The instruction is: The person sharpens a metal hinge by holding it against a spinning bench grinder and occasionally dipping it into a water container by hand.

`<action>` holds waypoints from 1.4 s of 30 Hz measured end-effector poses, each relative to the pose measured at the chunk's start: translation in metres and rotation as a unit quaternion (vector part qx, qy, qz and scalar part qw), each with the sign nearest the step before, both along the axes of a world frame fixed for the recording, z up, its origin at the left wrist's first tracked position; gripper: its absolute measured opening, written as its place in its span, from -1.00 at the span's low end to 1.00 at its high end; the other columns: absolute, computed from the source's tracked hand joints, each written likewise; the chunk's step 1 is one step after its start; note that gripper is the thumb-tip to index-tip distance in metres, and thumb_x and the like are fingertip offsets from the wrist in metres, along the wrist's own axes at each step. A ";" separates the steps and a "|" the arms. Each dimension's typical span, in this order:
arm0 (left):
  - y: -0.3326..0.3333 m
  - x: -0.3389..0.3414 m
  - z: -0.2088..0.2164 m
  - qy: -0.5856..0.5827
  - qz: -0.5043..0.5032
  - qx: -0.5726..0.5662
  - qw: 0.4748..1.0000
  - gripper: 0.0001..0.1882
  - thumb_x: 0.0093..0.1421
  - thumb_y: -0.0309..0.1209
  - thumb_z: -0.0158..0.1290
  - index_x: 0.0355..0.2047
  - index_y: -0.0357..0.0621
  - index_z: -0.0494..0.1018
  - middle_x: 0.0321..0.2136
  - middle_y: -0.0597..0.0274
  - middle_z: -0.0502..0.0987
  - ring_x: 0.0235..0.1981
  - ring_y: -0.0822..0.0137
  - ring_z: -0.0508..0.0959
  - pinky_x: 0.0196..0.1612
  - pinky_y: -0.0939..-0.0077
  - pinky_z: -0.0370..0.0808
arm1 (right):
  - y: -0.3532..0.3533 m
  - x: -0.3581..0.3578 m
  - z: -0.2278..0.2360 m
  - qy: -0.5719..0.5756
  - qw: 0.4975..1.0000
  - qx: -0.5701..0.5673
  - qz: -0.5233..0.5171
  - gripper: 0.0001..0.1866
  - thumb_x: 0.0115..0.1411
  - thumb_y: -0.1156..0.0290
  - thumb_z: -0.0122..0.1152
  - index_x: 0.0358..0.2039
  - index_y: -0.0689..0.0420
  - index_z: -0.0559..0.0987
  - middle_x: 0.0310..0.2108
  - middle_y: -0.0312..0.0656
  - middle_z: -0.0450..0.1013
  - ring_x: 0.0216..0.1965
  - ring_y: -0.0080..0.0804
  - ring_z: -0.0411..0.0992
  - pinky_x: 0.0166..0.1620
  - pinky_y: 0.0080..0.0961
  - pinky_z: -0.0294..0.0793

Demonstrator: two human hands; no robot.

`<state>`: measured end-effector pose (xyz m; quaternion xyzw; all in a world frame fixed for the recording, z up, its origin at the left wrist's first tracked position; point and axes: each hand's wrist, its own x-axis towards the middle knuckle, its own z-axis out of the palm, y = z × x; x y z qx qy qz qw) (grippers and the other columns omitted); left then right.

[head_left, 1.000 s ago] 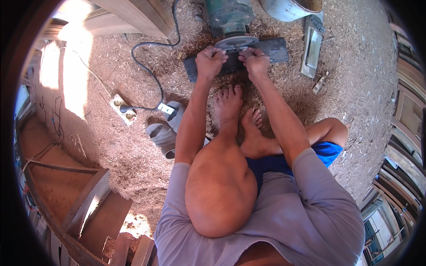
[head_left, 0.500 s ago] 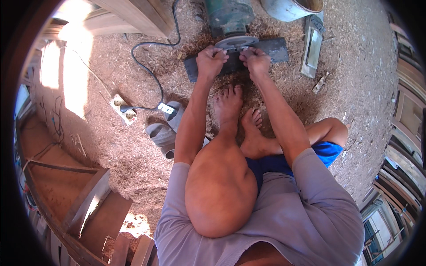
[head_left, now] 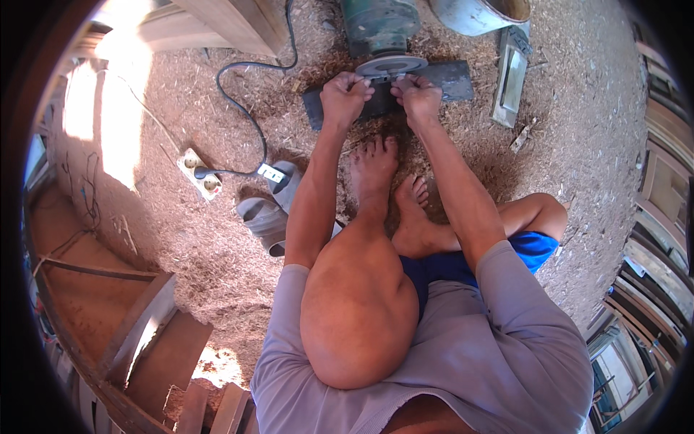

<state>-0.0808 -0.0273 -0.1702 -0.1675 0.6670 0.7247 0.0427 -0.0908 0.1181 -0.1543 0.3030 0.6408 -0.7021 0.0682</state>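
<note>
Head view: our left hand (head_left: 345, 98) and right hand (head_left: 420, 98) are still pinching a thin piece (head_left: 384, 78) by the wheel (head_left: 392, 66) (barely moving), so we're probably still working.

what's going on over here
A seated person holds what looks like a small, thin metal piece with bare left hand and bare right hand, by the near edge of a round grey disc on a green cylindrical machine. A long dark board lies beneath the hands. Whether the disc is spinning isn't clear.
</note>
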 end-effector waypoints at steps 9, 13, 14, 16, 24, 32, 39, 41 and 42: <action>-0.007 0.003 -0.002 0.003 0.013 0.006 1.000 -0.92 0.18 -0.57 0.05 -0.39 -0.38 0.44 -0.47 0.17 0.52 -0.45 0.41 0.59 -0.41 0.65 0.56 | -0.006 0.000 -0.003 0.001 1.000 0.002 0.024 -0.85 0.14 0.48 0.20 -0.31 0.30 0.52 -0.45 -0.18 0.55 -0.54 -0.57 0.49 -0.53 -0.70 0.41; -0.011 0.005 -0.004 0.011 0.029 0.008 0.999 -0.91 0.13 -0.57 0.08 -0.41 -0.41 0.45 -0.50 0.14 0.55 -0.51 0.44 0.59 -0.45 0.65 0.56 | -0.009 0.001 -0.005 0.003 0.999 0.005 0.037 -0.84 0.14 0.49 0.19 -0.31 0.31 0.52 -0.45 -0.19 0.55 -0.53 -0.56 0.50 -0.52 -0.70 0.42; -0.011 0.005 -0.004 0.011 0.029 0.008 0.999 -0.91 0.13 -0.57 0.08 -0.41 -0.41 0.45 -0.50 0.14 0.55 -0.51 0.44 0.59 -0.45 0.65 0.56 | -0.009 0.001 -0.005 0.004 0.999 0.004 0.037 -0.84 0.14 0.49 0.19 -0.31 0.31 0.52 -0.45 -0.19 0.55 -0.53 -0.56 0.50 -0.52 -0.70 0.42; -0.013 0.006 -0.004 0.013 0.042 0.024 0.999 -0.90 0.13 -0.57 0.09 -0.41 -0.41 0.46 -0.50 0.13 0.55 -0.51 0.44 0.59 -0.45 0.65 0.56 | -0.011 0.001 -0.006 0.003 0.999 -0.002 0.042 -0.84 0.14 0.49 0.19 -0.30 0.31 0.52 -0.45 -0.18 0.55 -0.52 -0.56 0.50 -0.52 -0.70 0.42; -0.019 0.009 -0.002 0.008 0.040 0.011 0.999 -0.90 0.13 -0.57 0.08 -0.40 -0.41 0.45 -0.50 0.14 0.55 -0.50 0.43 0.59 -0.45 0.64 0.56 | -0.018 0.001 0.000 -0.006 0.999 0.007 0.046 -0.87 0.14 0.49 0.19 -0.35 0.31 0.55 -0.45 -0.18 0.55 -0.52 -0.55 0.51 -0.51 -0.69 0.42; -0.027 0.013 -0.006 0.014 0.047 0.019 0.999 -0.90 0.14 -0.57 0.07 -0.38 -0.43 0.44 -0.49 0.13 0.55 -0.49 0.41 0.60 -0.44 0.62 0.57 | -0.024 0.001 -0.003 -0.006 0.997 0.025 0.073 -0.90 0.12 0.49 0.20 -0.40 0.28 0.56 -0.47 -0.19 0.55 -0.53 -0.56 0.50 -0.51 -0.70 0.41; -0.020 0.009 0.006 0.001 0.030 -0.002 1.000 -0.90 0.16 -0.57 0.05 -0.38 -0.42 0.44 -0.46 0.13 0.54 -0.48 0.42 0.59 -0.42 0.64 0.55 | -0.020 0.000 -0.002 0.001 0.999 0.009 0.043 -0.93 0.09 0.54 0.19 -0.44 0.29 0.56 -0.52 -0.18 0.53 -0.58 -0.55 0.48 -0.56 -0.69 0.39; -0.017 0.011 0.010 0.002 0.017 -0.011 1.000 -0.91 0.18 -0.58 0.04 -0.39 -0.41 0.43 -0.45 0.15 0.53 -0.46 0.43 0.58 -0.41 0.66 0.55 | -0.017 0.003 0.003 0.018 1.000 -0.005 0.021 -0.96 0.06 0.59 0.19 -0.48 0.30 0.56 -0.57 -0.17 0.52 -0.62 -0.56 0.46 -0.62 -0.69 0.35; -0.018 0.012 0.013 -0.001 0.015 -0.027 1.000 -0.91 0.17 -0.57 0.04 -0.39 -0.40 0.43 -0.45 0.16 0.53 -0.47 0.44 0.58 -0.41 0.66 0.54 | -0.017 0.005 0.007 0.030 0.999 -0.011 0.028 -0.95 0.08 0.57 0.18 -0.45 0.29 0.55 -0.55 -0.17 0.52 -0.61 -0.56 0.47 -0.61 -0.69 0.37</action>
